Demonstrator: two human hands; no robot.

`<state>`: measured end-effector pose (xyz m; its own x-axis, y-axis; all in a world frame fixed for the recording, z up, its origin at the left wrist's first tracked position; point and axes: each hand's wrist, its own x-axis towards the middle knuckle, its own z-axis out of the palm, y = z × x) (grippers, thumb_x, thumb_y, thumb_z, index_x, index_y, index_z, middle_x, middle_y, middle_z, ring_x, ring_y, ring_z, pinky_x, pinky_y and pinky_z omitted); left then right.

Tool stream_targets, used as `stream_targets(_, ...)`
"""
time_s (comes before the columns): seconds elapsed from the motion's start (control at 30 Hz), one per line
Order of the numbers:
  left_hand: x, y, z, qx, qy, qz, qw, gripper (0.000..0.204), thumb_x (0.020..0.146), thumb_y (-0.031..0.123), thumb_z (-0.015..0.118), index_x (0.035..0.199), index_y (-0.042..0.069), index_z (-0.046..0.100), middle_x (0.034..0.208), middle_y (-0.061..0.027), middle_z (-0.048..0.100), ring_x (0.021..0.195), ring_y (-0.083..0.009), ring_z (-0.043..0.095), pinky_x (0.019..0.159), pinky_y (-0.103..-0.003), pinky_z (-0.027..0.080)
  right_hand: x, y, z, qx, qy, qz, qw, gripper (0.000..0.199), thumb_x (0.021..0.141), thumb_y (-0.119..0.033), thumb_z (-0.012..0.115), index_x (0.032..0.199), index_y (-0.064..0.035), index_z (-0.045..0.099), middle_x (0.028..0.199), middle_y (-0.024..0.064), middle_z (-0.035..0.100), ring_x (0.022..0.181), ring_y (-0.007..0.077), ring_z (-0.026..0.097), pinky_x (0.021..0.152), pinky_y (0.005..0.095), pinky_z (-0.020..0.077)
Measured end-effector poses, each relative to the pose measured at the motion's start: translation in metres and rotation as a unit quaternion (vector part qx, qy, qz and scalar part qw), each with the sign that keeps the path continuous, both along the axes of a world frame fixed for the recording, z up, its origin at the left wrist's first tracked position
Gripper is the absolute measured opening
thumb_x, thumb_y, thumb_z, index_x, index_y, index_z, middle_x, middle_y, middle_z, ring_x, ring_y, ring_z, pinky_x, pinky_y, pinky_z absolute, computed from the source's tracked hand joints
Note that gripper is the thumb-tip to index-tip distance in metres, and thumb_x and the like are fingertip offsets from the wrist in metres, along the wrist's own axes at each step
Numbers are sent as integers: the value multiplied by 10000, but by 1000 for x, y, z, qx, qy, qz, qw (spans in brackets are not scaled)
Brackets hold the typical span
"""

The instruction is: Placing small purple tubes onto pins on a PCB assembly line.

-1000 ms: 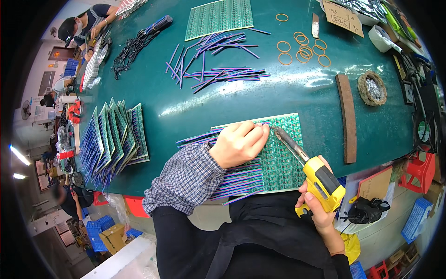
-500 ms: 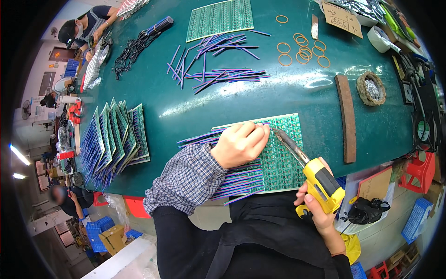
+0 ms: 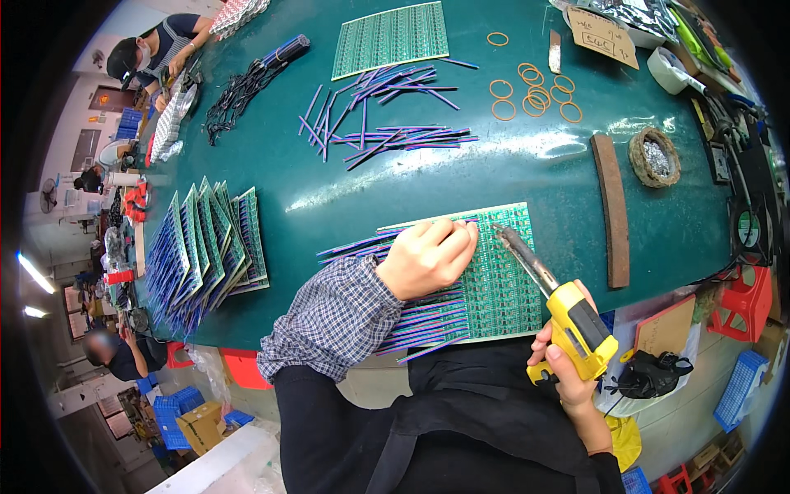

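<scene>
Almost nothing has shifted over the last second: the left hand stays pressed flat on the green circuit panel at the near edge of the teal counter, its fingers together, pinning the purple ribbon wires that fan out to the left from the panel. The right hand remains clamped on the yellow soldering gun, whose metal tip sits at the panel's upper edge, just beside the left fingertips. The tip has barely crept, which suggests 1 joint is still being worked rather than a move along the row. Loose purple wires and a fanned stack of panels lie well apart, untouched.
</scene>
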<state>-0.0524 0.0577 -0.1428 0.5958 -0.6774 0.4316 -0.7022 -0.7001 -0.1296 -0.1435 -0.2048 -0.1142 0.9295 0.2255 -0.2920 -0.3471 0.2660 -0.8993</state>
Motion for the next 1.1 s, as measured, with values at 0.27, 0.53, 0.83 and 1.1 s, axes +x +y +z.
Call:
stream_targets(0.27, 1, -1, 6, 13, 4, 5, 1000, 270, 690, 80, 662, 953, 22, 670, 836, -22, 595, 751, -141, 622, 585, -266, 525, -1, -3, -3, 9, -7, -23, 1000, 783, 831, -73, 575, 1493, 12, 164, 930, 131, 563, 801, 176, 593, 594, 276, 557)
stream_targets(0.53, 62, 24, 29, -122, 206, 106, 965, 132, 817, 148, 679, 935, 90, 665, 862, -82, 592, 830, -284, 604, 718, -381, 502, -4, -6, -2, 23, -7, -52, 998, 802, 823, -83, 577, 1496, 25, 155, 931, 133, 559, 792, 179, 589, 569, 267, 547)
stream_targets(0.83, 109, 42, -11, -234, 184, 147, 943, 169, 803, 103, 700, 962, 62, 661, 943, -92, 566, 932, -259, 574, 815, -361, 472, -6, -6, -3, 22, -12, -45, 999, 764, 824, -82, 574, 1479, 25, 196, 933, 132, 558, 799, 181, 591, 577, 276, 551)
stream_targets(1.1, 110, 40, -8, -221, 166, 120, 954, 171, 765, 97, 719, 931, 68, 690, 1014, -93, 586, 1031, -277, 550, 910, -378, 441, -5, -7, -4, 20, -9, -40, 999, 735, 829, -83, 573, 1464, 28, 221, 943, 134, 560, 803, 188, 591, 581, 281, 556)
